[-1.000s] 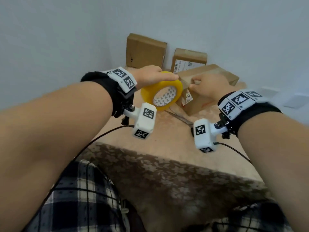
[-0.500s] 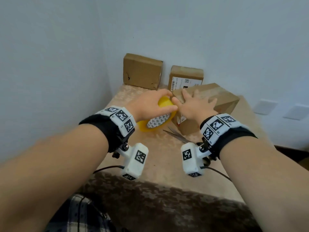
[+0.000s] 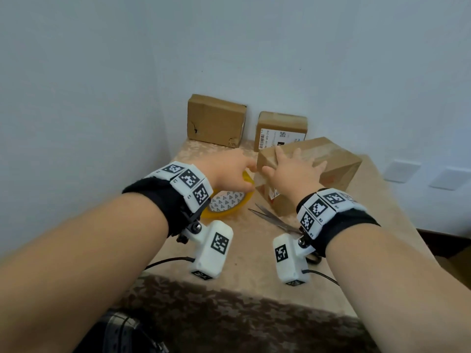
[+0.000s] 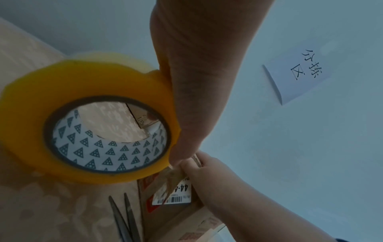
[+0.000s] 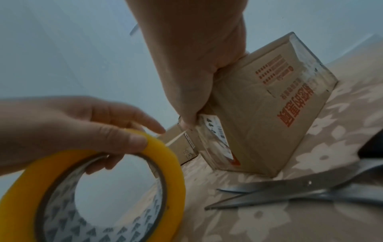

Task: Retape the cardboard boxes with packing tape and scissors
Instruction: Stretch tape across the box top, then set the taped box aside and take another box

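Cardboard box [image 3: 318, 161] sits near the table's [image 3: 254, 250] far right edge, right hand [image 3: 293, 171] spread flat on its near corner, pinning the tape end. Left hand [image 3: 229, 171] grips the yellow roll [image 3: 229, 210] just beside it. Keep the strip taut and straight; scissors [image 3: 275, 220] lie nearby.

Wall note [image 4: 298, 72] reads 分拣区 — near box's label [image 4: 174, 193] shows "44-", the rest hidden.
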### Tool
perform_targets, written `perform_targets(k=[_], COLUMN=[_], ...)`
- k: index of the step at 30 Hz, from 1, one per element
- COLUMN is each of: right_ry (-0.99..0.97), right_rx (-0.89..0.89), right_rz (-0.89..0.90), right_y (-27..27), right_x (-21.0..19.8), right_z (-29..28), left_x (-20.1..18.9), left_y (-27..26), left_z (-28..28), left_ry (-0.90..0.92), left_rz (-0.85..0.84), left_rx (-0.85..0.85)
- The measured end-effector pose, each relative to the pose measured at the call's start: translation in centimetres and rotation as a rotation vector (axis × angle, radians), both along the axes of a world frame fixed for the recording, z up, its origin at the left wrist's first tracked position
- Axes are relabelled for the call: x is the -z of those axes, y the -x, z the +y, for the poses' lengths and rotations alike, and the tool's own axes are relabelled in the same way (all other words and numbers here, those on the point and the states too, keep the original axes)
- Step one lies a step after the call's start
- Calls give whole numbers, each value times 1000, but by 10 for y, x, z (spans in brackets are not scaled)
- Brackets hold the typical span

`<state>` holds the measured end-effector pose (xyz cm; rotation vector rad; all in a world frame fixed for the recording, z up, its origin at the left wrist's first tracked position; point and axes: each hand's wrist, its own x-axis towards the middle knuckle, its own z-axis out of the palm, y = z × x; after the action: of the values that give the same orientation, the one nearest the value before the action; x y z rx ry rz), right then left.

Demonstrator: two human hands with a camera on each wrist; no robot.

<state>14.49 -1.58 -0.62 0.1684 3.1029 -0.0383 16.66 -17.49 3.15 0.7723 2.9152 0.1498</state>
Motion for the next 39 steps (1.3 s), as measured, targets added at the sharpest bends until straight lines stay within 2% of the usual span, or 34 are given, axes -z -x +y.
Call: perform_targets(k=[11,16,20,24,26,27,28,31,32,39], right_ry=[-31,-51,60,298,310,291,265,125,85,48], right_rx=[2,-3,-46,-195,-219,-209,-189,-134,-138,-208], right_rz=[-30,-30,-86,129,269,281,225,-158,-221,-232], right_y=[4,2,-5,-34,-56,-68,-78,-101,-106,-111], right_x=[2,4,-10,-29,-29,-26,-21,2,9,19], right_z=[-6,-13,-3,23,38,45,51,58,58,50], left_x=[12,28,29,14,8,5,4,4,4,5], left_y=[-1,-12,-22,-32,-37,-40,-43,-49,-51,-49], left_z=[-17,-23,-20,-12,-10,-9,-8,-6,-6,-5], left_ry=[-96,-162,-110,27,28,11,-6,-3,11,9], left_rz=[54,80,130,182,206,213,209,135,115,116], left_rx=[-1,-90,-166,-162,-135,-132,-136,-160,-168,-150])
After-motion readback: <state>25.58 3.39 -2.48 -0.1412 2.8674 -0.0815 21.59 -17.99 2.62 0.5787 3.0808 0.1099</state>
